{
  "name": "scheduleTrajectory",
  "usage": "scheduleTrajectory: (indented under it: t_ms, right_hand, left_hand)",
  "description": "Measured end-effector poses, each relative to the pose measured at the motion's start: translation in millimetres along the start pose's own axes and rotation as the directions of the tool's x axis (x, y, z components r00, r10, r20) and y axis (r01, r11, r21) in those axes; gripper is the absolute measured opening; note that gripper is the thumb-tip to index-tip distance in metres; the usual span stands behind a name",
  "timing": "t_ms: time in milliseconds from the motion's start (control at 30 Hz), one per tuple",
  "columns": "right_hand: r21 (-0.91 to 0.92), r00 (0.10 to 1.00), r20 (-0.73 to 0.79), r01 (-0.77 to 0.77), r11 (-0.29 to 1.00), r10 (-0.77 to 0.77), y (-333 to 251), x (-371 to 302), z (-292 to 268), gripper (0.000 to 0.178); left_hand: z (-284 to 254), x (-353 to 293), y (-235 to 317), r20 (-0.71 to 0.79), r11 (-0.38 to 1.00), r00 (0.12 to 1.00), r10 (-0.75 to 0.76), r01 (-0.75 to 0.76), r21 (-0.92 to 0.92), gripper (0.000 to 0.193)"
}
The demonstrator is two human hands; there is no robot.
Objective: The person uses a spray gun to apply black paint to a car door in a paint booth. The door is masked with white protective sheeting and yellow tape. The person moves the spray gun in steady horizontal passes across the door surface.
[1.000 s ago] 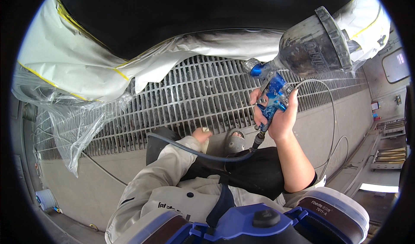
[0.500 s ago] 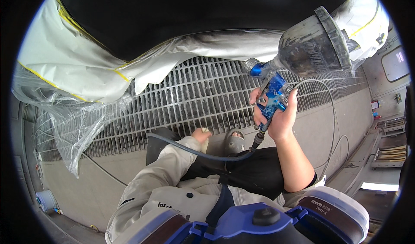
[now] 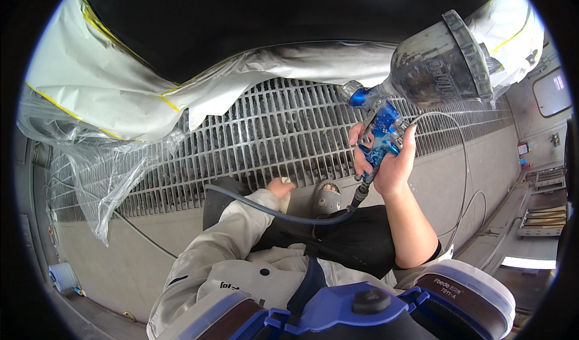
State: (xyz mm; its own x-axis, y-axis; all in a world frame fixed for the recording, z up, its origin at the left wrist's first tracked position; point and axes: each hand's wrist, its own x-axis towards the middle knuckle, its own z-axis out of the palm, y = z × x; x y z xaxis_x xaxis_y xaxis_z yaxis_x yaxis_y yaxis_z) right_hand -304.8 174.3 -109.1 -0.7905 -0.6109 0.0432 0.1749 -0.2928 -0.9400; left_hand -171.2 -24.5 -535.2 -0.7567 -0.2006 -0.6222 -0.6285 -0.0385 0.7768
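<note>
My right hand (image 3: 392, 168) is wrapped round the handle of a blue spray gun (image 3: 384, 123), with fingers at its trigger. A grey, paint-smeared cup (image 3: 437, 66) sits tilted to the upper right on the gun. From the bottom of the handle a blue-grey air hose (image 3: 283, 217) runs left across my lap and over my left forearm. Low near my knee, my left hand (image 3: 280, 188) is closed on a pale, crumpled cloth-like piece (image 3: 285, 203); part of it is hidden. Beyond the gun lies a glossy black panel (image 3: 259, 14), apart from it.
White masking paper (image 3: 145, 111) with yellow tape edges the panel; clear plastic film (image 3: 114, 183) hangs at left. Below is a metal floor grating (image 3: 265, 123). A thin hose (image 3: 465, 153) trails at right. A respirator (image 3: 362, 307) is at the lower edge. Racks (image 3: 546, 216) stand far right.
</note>
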Motion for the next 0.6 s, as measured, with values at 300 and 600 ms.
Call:
scheduleTrajectory:
  t_ms: [300,600]
  right_hand:
    - [-0.006,1.000,0.003,-0.003,1.000,0.003,2.0,0.7,-2.7,0.102]
    - [-0.014,1.000,-0.025,-0.016,1.000,0.016,1.4,2.9,-1.0,0.102]
  left_hand:
    - [1.4,-5.4,5.2,-0.018,0.999,0.999,0.030,-0.031,-0.012,0.033]
    - [-1.6,8.3,-5.3,0.007,0.999,1.000,-0.018,0.018,0.040,0.048]
